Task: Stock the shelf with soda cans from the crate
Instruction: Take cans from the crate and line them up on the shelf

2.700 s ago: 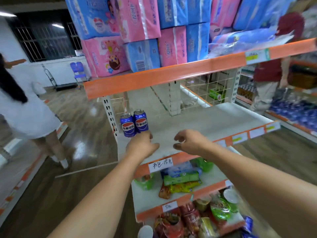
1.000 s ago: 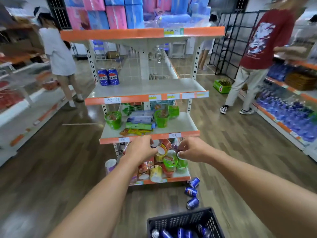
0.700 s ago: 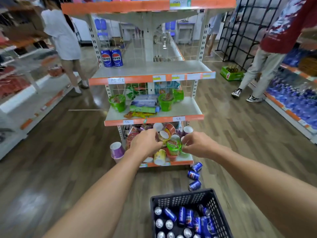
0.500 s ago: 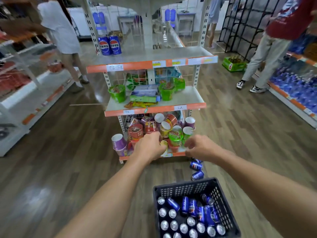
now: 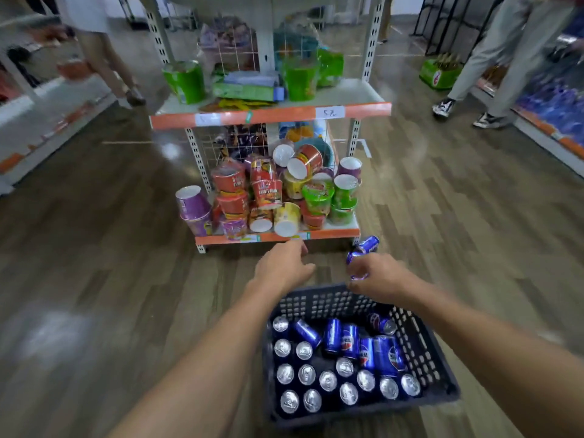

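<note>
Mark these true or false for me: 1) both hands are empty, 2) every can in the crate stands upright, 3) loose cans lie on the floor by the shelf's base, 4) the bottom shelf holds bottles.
1) True: the left hand and right hand hold nothing.
2) False: in the crate, the front cans stand upright, but the rear cans lie on their sides.
3) True: loose cans lie on the floor.
4) False: the bottom shelf holds noodle cups.

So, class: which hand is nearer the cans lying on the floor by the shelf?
Right. The right hand sits just in front of the floor cans, overlapping them in view; the left hand is farther off to their left.
</note>
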